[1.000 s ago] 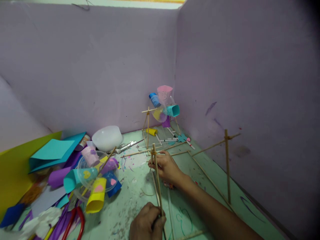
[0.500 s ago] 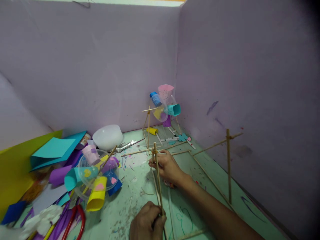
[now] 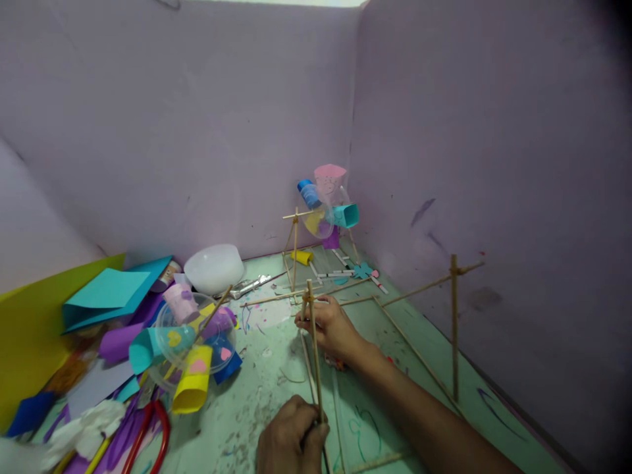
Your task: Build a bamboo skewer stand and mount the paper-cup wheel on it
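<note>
Thin wooden sticks (image 3: 316,368) are joined near the top by a yellowish band (image 3: 308,298), forming a narrow upright frame. Low on it, my left hand (image 3: 291,438) is closed around the foot of the sticks. My right hand (image 3: 332,329) reaches in from the right, its fingers closed at the sticks just below the band; the sticks partly hide the fingertips. To the right, another upright stick (image 3: 454,329) carries a slanting crosspiece (image 3: 419,288). More sticks (image 3: 415,355) lie on the green tabletop (image 3: 247,408).
Left of my hands lies a clear plastic wheel with coloured paper cups (image 3: 192,382), by red-handled scissors (image 3: 162,434) and folded paper (image 3: 108,289). A white bowl (image 3: 214,268) stands behind. A similar wheel (image 3: 320,217) hangs on a stick stand at the back, near purple walls (image 3: 469,131).
The camera view has shifted very slightly. Both hands keep the same hold on the sticks.
</note>
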The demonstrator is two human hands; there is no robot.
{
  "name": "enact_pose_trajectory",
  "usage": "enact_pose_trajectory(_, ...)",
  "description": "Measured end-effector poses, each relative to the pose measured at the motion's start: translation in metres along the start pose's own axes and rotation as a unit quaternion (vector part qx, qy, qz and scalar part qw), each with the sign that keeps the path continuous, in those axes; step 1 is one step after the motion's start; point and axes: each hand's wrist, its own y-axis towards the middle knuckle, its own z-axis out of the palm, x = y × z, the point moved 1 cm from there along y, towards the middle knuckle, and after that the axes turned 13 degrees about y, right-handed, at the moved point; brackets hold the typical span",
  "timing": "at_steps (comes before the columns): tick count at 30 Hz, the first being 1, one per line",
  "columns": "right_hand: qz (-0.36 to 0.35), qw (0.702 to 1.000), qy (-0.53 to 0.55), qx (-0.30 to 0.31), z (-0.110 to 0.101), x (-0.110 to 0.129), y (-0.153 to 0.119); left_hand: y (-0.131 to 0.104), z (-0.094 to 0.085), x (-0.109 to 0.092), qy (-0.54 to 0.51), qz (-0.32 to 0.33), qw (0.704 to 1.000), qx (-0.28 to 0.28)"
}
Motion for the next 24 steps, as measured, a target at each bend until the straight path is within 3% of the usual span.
enact_pose_trajectory(8,-0.008,1.0,0.003,-0.007,0.0,-0.002,0.001,0.0,0.0,0.001,-0.011,0.008,1.0,-0.003)
enact_pose_trajectory(14,0.002,1.0,0.001,0.001,-0.002,0.002,0.001,0.002,-0.004,-0.001,0.005,-0.014,0.999,0.04)
enact_pose_trajectory(18,0.027,0.999,-0.003,0.024,-0.005,0.009,0.002,0.004,-0.01,-0.007,0.002,-0.033,0.996,0.084)
enact_pose_trajectory(24,0.065,0.995,-0.044,0.065,-0.018,0.015,0.004,0.003,-0.012,-0.01,0.005,-0.045,0.996,0.081)
